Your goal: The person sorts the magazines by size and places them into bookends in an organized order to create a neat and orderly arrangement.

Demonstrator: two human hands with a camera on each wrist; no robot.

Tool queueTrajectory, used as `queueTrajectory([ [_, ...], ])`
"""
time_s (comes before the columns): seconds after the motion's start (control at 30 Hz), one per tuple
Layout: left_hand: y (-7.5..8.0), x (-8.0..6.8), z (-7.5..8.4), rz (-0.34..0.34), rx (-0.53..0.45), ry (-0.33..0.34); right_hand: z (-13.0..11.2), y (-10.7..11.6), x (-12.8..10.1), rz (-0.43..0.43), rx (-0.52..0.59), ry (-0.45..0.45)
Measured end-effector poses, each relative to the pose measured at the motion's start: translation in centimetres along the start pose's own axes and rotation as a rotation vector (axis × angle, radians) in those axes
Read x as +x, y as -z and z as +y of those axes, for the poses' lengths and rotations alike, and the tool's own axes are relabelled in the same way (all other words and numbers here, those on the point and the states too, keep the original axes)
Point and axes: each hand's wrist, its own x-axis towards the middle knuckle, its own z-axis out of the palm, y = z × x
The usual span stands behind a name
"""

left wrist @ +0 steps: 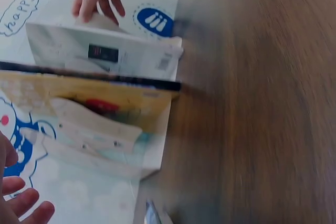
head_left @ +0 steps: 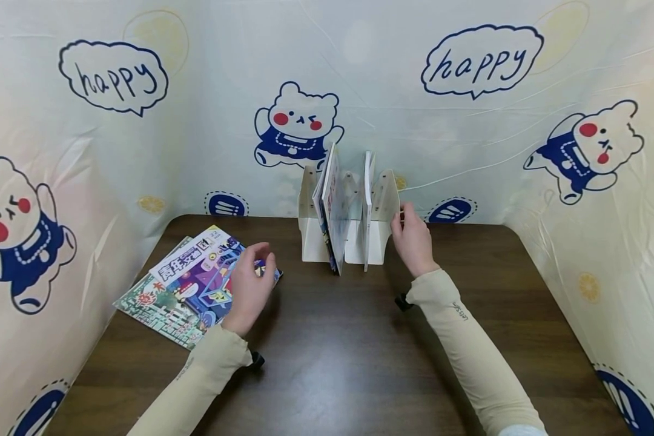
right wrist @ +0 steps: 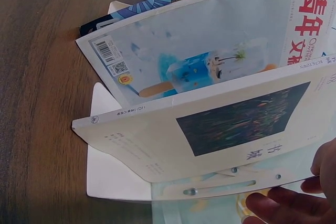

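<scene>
A white book rack (head_left: 312, 242) stands at the back of the table with magazines upright in it. My right hand (head_left: 416, 242) is at its right end, thumb and fingers pinching the edge of the end panel (right wrist: 226, 188). Nearest that panel is a pale book (right wrist: 131, 153) with a dark picture on its cover. Left of it leans a magazine (right wrist: 152, 45) with an ice-lolly cover, a darker magazine (right wrist: 142, 10) behind it. My left hand (head_left: 249, 293) hovers, fingers loosely bent and holding nothing, over a purple magazine (head_left: 188, 284) that overlaps a green one (head_left: 147, 306).
The dark wooden table (head_left: 332, 363) has its back edge against a printed curtain (head_left: 392, 127) with bears and "happy" bubbles. More curtain hangs on the left and right sides. The loose magazines lie flat at the table's left.
</scene>
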Motion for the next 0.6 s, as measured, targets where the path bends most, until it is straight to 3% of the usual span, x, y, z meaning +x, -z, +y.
queueTrajectory([
  [0.2, 1.7, 0.1, -1.4, -0.035, 0.105, 0.066, 0.1, 0.0, 0.0, 0.005, 0.005, 0.002],
  [0.6, 4.5, 0.0, -3.3, -0.074, 0.268, 0.072, 0.1, 0.0, 0.1, 0.000, 0.000, -0.006],
])
